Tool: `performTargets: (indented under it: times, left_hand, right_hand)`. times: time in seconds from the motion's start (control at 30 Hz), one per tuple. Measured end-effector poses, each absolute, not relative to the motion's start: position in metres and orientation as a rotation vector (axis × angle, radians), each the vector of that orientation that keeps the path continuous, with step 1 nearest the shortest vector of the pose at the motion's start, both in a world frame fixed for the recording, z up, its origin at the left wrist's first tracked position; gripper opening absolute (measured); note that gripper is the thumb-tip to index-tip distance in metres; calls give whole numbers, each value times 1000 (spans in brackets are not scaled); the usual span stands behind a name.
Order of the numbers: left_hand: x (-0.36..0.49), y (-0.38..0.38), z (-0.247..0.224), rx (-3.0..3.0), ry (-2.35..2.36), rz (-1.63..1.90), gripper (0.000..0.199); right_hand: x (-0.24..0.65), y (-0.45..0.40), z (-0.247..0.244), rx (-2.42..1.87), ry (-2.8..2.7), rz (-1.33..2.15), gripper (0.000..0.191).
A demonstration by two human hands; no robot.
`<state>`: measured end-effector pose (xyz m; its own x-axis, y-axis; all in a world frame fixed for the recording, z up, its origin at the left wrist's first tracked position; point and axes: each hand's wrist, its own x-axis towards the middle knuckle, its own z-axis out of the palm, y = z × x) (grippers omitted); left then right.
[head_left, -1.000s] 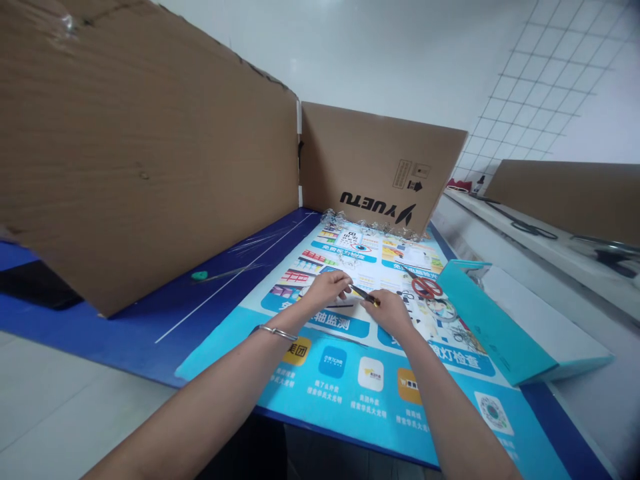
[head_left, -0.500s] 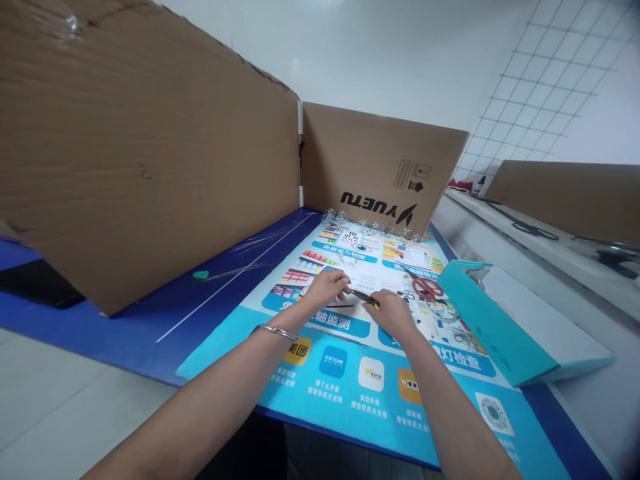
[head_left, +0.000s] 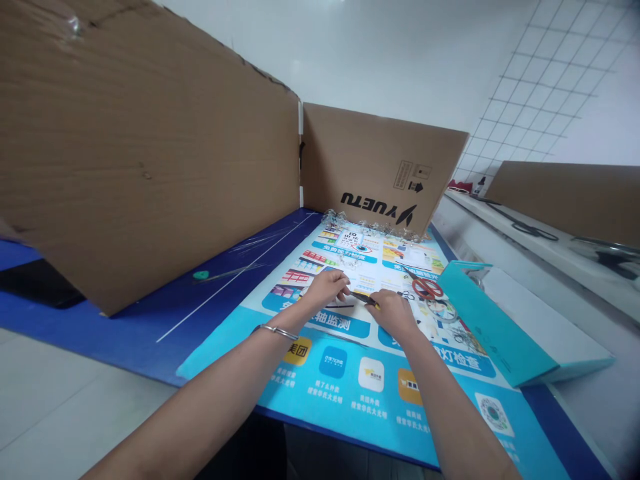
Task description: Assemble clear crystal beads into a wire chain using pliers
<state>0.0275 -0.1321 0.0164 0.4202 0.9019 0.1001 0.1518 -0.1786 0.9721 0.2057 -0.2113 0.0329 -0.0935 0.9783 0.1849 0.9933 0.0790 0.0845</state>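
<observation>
Over the printed poster (head_left: pixel 380 347) my right hand (head_left: pixel 394 312) grips a pair of pliers (head_left: pixel 360 297) with dark pointed jaws and a touch of yellow on the handle. The jaws point left, to the fingertips of my left hand (head_left: pixel 326 288). Those fingers are pinched together at the tip of the jaws; what they hold is too small to make out. Right of my right hand lie red-handled scissors (head_left: pixel 427 289) and a coil of thin wire (head_left: pixel 444 311). Small clear wire pieces (head_left: pixel 350 261) lie beyond my hands.
Tall cardboard panels stand at the left (head_left: pixel 175 153) and at the back (head_left: pixel 375 160). A row of shiny wire pieces (head_left: pixel 380 230) runs along the back panel. An open teal box (head_left: pixel 495 327) sits at the right. A green-handled tool (head_left: pixel 201 275) lies on the blue surface at left.
The pliers and my right hand have shifted very slightly. My left hand stays in place with its fingers pinched.
</observation>
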Motion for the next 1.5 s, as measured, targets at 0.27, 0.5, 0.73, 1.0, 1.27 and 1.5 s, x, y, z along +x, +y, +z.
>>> performTargets:
  times: [0.27, 0.5, 0.73, 1.0, 1.27, 1.5]
  left_hand:
    - [27, -134, 16, 1603, 948, 882, 21]
    - [29, -132, 12, 1589, 962, 895, 21]
    - [27, -134, 14, 1559, 955, 921, 21]
    - [23, -133, 18, 1535, 969, 972, 16]
    - [20, -131, 20, 1587, 1013, 1014, 16]
    - [27, -140, 24, 1754, 1032, 966, 20]
  right_hand:
    - [204, -213, 37, -2083, -2248, -350, 27]
    - [203, -215, 38, -2082, -2253, -348, 28]
    - [198, -217, 39, -2043, -2244, -349, 27]
    - [193, -216, 38, -2011, -2194, -311, 25]
    - [193, -213, 30, -2006, -2101, -297, 26]
    - [208, -206, 29, -2073, -1960, -322, 34]
